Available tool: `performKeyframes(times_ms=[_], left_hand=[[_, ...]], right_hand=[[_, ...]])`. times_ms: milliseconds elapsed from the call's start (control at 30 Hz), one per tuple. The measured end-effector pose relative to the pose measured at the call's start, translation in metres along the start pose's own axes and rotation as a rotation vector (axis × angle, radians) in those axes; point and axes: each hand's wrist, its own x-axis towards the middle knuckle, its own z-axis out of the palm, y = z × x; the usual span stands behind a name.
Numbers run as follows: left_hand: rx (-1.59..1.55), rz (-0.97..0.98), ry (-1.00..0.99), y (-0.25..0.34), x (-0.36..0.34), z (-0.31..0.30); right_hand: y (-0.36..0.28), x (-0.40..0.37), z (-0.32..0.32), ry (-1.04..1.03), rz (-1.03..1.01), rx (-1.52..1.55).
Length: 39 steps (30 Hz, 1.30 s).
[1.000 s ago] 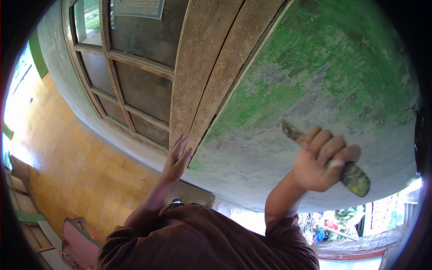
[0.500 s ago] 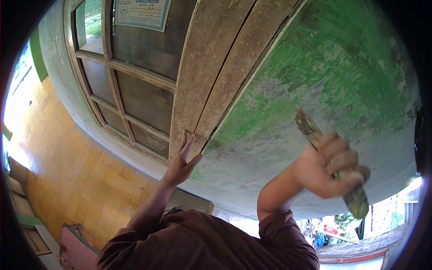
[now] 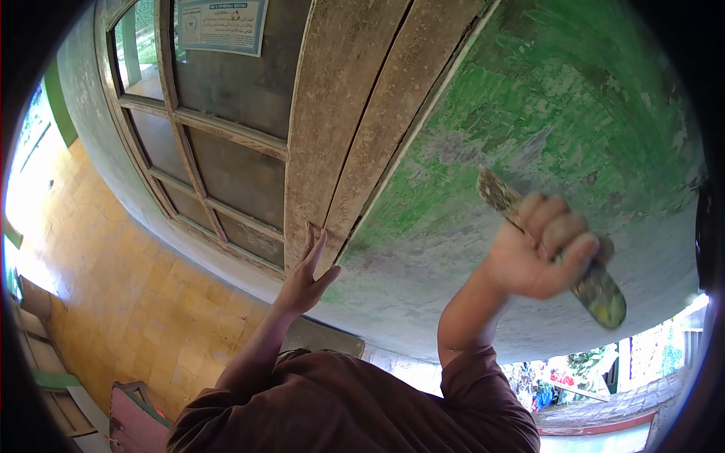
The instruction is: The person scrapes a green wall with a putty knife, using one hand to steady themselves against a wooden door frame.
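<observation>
My right hand (image 3: pixel 540 249) is closed around a paint-spattered flat tool (image 3: pixel 604 298), scraper-like in shape, whose exact kind I cannot tell. One end is narrow and mottled, pointing up-left over the wall; a rounded, greenish end sticks out below the fist. Behind it curves the wall (image 3: pixel 521 121), its green paint worn and patchy with grey showing through. My left hand (image 3: pixel 306 278) has its fingers stretched out and rests against the lower part of the weathered wooden frame (image 3: pixel 325 151), thumb pointing toward the wall.
A window with wooden bars and glass panes (image 3: pixel 234 162) lies left of the frame, with a printed paper (image 3: pixel 223 26) on its upper pane. Yellow-brown floor tiles (image 3: pixel 151 294) spread out at left. A pink panel (image 3: pixel 136 423) stands at lower left.
My right hand has risen a little with the tool, whose narrow end has shifted up and left over the wall. My left hand keeps its place on the frame.
</observation>
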Motion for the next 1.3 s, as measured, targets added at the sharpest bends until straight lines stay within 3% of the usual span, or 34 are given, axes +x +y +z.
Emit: performKeyframes(times_ms=[100,167,233,333,433,467,500,567,700,767,833,867,1000,1100,1133,1300], left_hand=[[0.048,0.044,0.009,-0.01,0.0,0.001],[0.045,0.03,0.007,-0.006,0.0,0.001],[0.04,0.023,0.0,-0.004,0.0,0.001],[-0.017,0.001,-0.016,-0.004,0.001,-0.001],[-0.02,0.005,-0.025,-0.006,0.0,0.0],[-0.019,-0.003,-0.022,-0.005,0.0,0.001],[-0.018,-0.008,-0.019,-0.005,0.0,0.002],[0.008,0.007,-0.023,-0.006,0.0,0.001],[0.018,0.04,-0.026,-0.007,0.0,-0.002],[0.027,0.026,-0.028,-0.006,0.0,-0.001],[0.035,0.02,-0.029,-0.007,0.0,-0.001],[0.034,0.021,-0.029,-0.008,0.001,-0.001],[0.006,0.056,-0.025,-0.013,0.001,0.001],[0.033,0.012,-0.04,-0.005,0.0,-0.001],[0.035,0.015,-0.039,-0.007,0.001,-0.001],[0.011,0.062,-0.03,-0.013,0.001,0.003]], right_hand=[[-0.012,-0.002,0.0,0.008,-0.063,0.158],[0.006,-0.006,-0.005,0.028,-0.095,0.046],[0.008,0.001,0.003,0.06,0.017,-0.098],[-0.007,-0.004,0.002,0.006,-0.035,0.108],[-0.015,-0.006,0.006,0.005,-0.076,0.116],[0.012,-0.015,0.002,0.164,-0.046,0.007],[0.014,-0.014,0.005,0.172,-0.049,0.002],[0.016,-0.008,0.012,0.061,0.225,-0.002],[-0.021,-0.008,0.026,0.142,-0.163,0.146],[-0.003,-0.006,0.013,0.137,-0.175,0.103],[0.007,-0.001,0.01,0.038,0.046,-0.104],[0.004,-0.002,0.009,0.068,0.059,-0.029],[-0.015,-0.005,0.012,0.143,-0.133,0.155],[0.008,-0.004,0.004,0.105,0.064,-0.105],[0.007,-0.004,0.001,0.115,0.097,-0.046],[-0.014,-0.006,0.016,0.202,-0.169,0.196]])
